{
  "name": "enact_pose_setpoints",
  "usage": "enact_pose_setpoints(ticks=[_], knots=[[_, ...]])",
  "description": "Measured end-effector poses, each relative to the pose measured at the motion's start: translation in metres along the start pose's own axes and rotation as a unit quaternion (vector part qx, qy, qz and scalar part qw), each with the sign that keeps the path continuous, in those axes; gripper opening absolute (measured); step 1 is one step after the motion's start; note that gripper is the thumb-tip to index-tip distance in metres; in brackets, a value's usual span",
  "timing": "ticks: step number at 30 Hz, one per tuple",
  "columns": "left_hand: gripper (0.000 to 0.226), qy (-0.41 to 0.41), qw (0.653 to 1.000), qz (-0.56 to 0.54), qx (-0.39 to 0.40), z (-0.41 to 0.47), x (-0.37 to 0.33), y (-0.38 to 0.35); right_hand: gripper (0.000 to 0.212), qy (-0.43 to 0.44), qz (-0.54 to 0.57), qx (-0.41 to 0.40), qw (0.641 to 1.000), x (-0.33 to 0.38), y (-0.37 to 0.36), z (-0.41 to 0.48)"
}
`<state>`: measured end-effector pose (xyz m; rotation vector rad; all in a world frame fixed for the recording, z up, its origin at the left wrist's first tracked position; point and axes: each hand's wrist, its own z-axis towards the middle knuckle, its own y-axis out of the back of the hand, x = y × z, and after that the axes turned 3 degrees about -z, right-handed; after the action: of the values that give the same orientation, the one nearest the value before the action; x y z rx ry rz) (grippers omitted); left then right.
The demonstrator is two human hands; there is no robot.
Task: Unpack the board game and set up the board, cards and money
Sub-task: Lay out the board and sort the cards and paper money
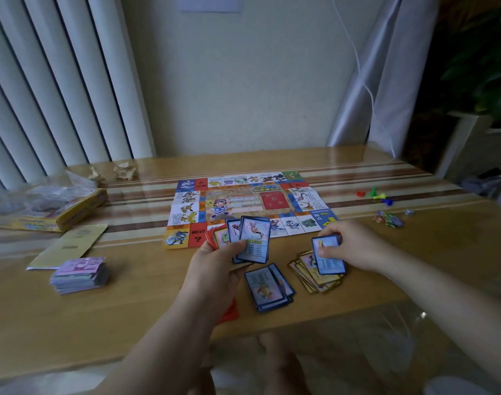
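Observation:
The colourful game board [245,201] lies unfolded flat on the wooden table [146,303]. My left hand [215,263] grips a fan of cards [250,239], blue-bordered ones in front and red-bordered ones behind. My right hand [349,245] pinches a single blue-bordered card [329,258] just above a loose pile of yellow-bordered cards [317,273]. A small pile of blue-bordered cards [267,287] lies between my hands. A stack of paper money [79,275] sits at the left. A red card edge [229,312] shows under my left forearm.
The yellow game box [72,209] with a plastic bag [44,192] on it stands at the far left, a pale leaflet [69,246] in front. Coloured pawns [376,195], small tokens [388,219] and a die [408,211] lie at the right. Crumpled paper [125,169] sits by the wall.

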<state>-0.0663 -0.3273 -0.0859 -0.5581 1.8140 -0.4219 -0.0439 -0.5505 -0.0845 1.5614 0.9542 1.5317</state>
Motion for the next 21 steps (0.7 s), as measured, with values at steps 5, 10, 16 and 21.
enact_pose_setpoints(ticks=[5,10,16,21], knots=[[0.013,0.007,1.0,0.015,0.002,-0.001,-0.002,0.001,0.02,0.017,0.127,0.019,0.992,0.021,0.027,-0.002],[0.014,0.009,0.999,0.029,0.044,-0.003,0.006,-0.005,0.017,0.056,0.269,0.035,0.961,0.058,0.014,-0.005],[0.015,-0.001,0.995,0.008,0.095,-0.009,0.004,-0.002,0.037,0.029,0.352,0.048,0.934,0.065,-0.024,0.0],[0.013,-0.03,0.993,0.014,0.115,-0.014,0.0,0.004,0.014,0.034,0.453,0.076,0.887,0.067,-0.025,0.0]])
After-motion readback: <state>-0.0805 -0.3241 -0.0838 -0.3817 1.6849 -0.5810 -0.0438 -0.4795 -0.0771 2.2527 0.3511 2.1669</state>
